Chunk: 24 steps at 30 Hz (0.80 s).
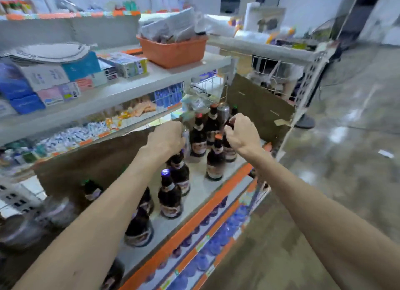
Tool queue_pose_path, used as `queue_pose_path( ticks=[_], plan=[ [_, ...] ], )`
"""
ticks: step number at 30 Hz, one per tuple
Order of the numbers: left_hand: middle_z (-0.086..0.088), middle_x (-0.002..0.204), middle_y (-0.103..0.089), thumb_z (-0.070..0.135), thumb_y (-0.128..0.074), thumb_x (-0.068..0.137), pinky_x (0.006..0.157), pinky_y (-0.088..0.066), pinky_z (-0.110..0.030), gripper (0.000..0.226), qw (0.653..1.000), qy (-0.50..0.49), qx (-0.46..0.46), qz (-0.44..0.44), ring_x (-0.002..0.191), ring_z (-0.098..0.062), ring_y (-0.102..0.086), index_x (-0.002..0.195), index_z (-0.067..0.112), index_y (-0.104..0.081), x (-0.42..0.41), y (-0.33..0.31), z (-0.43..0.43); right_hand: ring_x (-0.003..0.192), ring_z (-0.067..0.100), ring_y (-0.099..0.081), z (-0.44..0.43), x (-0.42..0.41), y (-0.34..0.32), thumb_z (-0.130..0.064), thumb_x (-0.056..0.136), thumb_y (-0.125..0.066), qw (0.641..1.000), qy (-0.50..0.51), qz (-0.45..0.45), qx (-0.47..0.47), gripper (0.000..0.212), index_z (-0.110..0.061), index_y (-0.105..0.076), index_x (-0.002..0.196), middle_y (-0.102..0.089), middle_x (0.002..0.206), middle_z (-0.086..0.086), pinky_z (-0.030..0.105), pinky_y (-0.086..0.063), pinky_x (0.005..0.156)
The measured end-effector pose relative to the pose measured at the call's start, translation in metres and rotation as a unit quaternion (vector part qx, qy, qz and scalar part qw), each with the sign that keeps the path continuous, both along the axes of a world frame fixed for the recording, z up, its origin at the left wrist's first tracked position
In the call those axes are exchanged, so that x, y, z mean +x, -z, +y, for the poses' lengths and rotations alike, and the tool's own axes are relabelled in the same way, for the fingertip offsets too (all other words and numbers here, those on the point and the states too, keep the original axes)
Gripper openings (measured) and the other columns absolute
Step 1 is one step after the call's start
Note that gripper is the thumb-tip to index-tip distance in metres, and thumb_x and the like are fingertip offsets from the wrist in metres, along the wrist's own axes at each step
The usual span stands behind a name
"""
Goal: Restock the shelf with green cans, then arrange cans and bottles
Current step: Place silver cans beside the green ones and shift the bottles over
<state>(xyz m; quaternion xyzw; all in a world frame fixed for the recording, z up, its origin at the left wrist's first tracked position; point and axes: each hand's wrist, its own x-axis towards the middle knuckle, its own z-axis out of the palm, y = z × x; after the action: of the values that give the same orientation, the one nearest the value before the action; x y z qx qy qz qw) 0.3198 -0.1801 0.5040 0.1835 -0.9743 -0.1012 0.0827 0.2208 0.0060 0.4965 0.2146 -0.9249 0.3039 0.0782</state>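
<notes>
Several dark brown bottles stand on the white shelf (pixel 201 194) with the orange front strip. My left hand (pixel 165 139) is closed around the top of a pale can or bottle (pixel 186 140) near the shelf's back; what it grips is mostly hidden. My right hand (pixel 242 132) pinches the neck of a brown bottle (pixel 229 151) at the right end. A silver can (pixel 223 112) stands behind the bottles. One brown bottle (pixel 215 162) stands just in front of my right hand, and another bottle (pixel 170 199) with a purple cap stands nearer to me.
Upper shelves hold boxes (pixel 43 81) and an orange basket (pixel 173 49) of papers. Brown cardboard (pixel 257 107) lines the shelf's back and right end. A wire basket (pixel 205 86) hangs behind. Blue-capped bottles (pixel 216 242) fill the shelf below. A person's shoe (pixel 305 121) rests on the glossy floor, right.
</notes>
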Motion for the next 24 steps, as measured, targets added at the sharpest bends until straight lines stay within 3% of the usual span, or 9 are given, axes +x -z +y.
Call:
queue_pose_path(
  ticks=[11,17,21,24],
  plan=[
    [-0.005,0.106,-0.065,0.031,-0.059,0.089,0.078,-0.055,-0.043,0.024,0.996,-0.066,0.009,-0.054,0.093,-0.030,-0.063,0.107,0.016,-0.063,-0.088,0.007,0.048,0.104,0.032,-0.055,0.082,-0.121,0.006,-0.024,0.092,-0.051,0.999,-0.015,-0.034,-0.026,0.021,-0.012,-0.054,0.109,-0.058,0.114,0.012,0.043,-0.048,0.087],
    [-0.010,0.105,-0.065,0.024,-0.064,0.087,0.077,-0.051,-0.038,0.022,0.988,-0.131,-0.009,-0.077,0.096,-0.031,-0.062,0.106,0.011,-0.064,-0.122,0.005,0.027,0.105,0.032,-0.056,0.059,-0.173,0.008,-0.025,0.094,-0.052,0.998,-0.043,-0.027,-0.031,0.026,-0.010,-0.055,0.115,-0.058,0.117,0.012,0.041,-0.046,0.085],
    [-0.010,0.087,-0.063,0.026,-0.071,0.080,0.064,-0.048,-0.034,0.021,0.982,-0.155,0.008,-0.110,0.078,-0.028,-0.059,0.078,0.011,-0.056,-0.158,0.013,-0.006,0.104,0.034,-0.055,0.024,-0.218,0.012,-0.025,0.093,-0.051,0.997,-0.064,-0.026,-0.015,0.023,-0.010,-0.055,0.111,-0.058,0.115,0.012,0.039,-0.044,0.082],
    [-0.010,0.099,-0.064,0.027,-0.074,0.075,0.073,-0.050,-0.037,0.027,0.975,-0.172,0.037,-0.136,0.090,-0.032,-0.061,0.089,0.012,-0.057,-0.184,0.023,-0.031,0.105,0.034,-0.056,-0.006,-0.256,0.017,-0.028,0.094,-0.051,0.997,-0.074,-0.029,0.009,0.026,-0.009,-0.055,0.112,-0.058,0.116,0.012,0.039,-0.045,0.081]
  ],
)
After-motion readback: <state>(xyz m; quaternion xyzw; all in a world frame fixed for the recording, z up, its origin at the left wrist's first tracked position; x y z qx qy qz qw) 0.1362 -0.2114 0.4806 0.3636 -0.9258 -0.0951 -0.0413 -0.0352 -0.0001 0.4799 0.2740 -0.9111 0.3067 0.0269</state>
